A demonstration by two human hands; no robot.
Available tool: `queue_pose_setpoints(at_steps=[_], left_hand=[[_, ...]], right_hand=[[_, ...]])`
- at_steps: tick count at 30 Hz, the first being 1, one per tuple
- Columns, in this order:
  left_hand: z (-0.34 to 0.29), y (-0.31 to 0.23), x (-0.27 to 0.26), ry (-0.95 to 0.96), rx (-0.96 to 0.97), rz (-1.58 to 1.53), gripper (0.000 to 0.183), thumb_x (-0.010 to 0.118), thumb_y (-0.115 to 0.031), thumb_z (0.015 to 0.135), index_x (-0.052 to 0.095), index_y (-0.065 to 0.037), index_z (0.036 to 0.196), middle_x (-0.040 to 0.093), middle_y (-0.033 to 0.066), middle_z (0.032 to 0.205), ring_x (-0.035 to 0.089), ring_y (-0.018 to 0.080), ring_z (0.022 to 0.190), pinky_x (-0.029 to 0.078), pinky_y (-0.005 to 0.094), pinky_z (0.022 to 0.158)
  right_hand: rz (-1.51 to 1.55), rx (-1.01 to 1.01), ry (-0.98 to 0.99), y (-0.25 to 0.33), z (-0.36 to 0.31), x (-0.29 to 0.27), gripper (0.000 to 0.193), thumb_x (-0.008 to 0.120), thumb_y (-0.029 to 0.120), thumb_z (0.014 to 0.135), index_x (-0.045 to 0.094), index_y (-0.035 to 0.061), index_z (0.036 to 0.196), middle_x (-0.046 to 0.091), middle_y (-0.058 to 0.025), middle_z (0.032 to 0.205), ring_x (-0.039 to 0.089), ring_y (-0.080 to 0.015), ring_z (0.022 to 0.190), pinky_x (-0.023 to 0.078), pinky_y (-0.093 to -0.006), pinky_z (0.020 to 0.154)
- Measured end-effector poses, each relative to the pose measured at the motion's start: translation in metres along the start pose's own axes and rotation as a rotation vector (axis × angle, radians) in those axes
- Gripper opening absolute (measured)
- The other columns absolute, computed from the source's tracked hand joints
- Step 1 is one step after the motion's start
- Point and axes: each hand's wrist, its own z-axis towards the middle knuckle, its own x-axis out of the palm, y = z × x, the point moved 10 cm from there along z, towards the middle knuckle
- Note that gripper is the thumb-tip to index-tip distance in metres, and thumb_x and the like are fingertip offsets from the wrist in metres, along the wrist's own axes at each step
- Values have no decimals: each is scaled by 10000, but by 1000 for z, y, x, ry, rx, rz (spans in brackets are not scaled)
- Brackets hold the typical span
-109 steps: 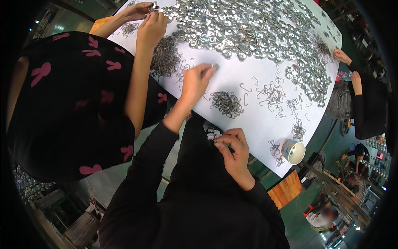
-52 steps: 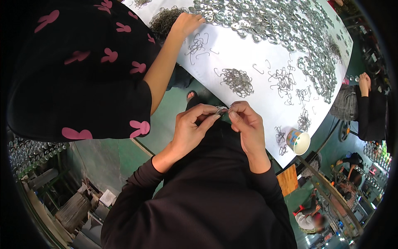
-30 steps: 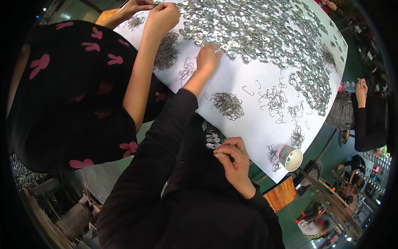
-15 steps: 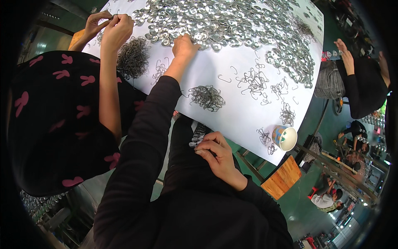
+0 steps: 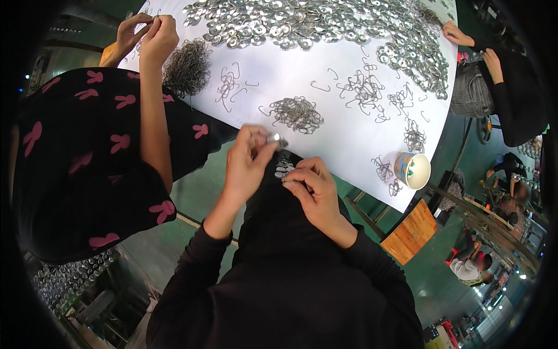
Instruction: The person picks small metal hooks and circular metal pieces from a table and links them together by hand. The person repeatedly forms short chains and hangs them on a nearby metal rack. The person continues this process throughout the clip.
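1. Your left hand [image 5: 245,166]: grip clamped on a shiny disc [image 5: 279,141], blurred, by the near edge of the desk [image 5: 349,154].
2. Your right hand [image 5: 317,191]: grip pinched on the end of a row of discs [image 5: 283,169].
3. Hook pile [image 5: 299,114] sits beyond both; cup [image 5: 413,171] near the right edge.

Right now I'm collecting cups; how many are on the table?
1: the cup, near the closest corner of the table, right of the right hand. The far side is cut off; others may be hidden.
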Motion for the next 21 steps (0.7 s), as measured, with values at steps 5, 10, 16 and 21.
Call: queue_pose_setpoints(at_steps=[5, 10, 16, 21], left_hand=[[-42, -20, 3, -41, 15, 21, 231, 606, 67, 826, 489, 3, 1016, 655, 92, 866, 618, 94, 792, 491, 225, 686], [-50, -35, 7, -32, 83, 165, 218, 581, 76, 841, 493, 4, 1027, 630, 78, 909, 611, 101, 846, 488, 223, 742], [-51, -30, 11, -76, 80, 57, 191, 567, 78, 855, 494, 7, 1018, 621, 89, 954, 604, 99, 870, 480, 214, 773], [-55, -27, 5, -139, 101, 20, 190, 593, 77, 839, 511, 7, 996, 638, 95, 958, 610, 91, 837, 480, 201, 741]], right_hand=[[-16, 0, -46, -3, 0, -2, 90, 689, 26, 766, 650, 38, 846, 491, -31, 856, 467, -116, 668, 377, -232, 583], [-32, -2, -76, -2, -3, -5, 101, 692, 21, 758, 644, 40, 845, 500, -32, 836, 487, -132, 664, 402, -250, 588], [-73, -46, -147, -1, -4, -10, 111, 702, 55, 749, 641, 62, 842, 498, -31, 784, 490, -153, 611, 413, -271, 562], [-80, -10, -179, -3, -4, -11, 106, 703, 77, 747, 640, 63, 830, 506, -28, 756, 509, -159, 616, 416, -273, 555]])
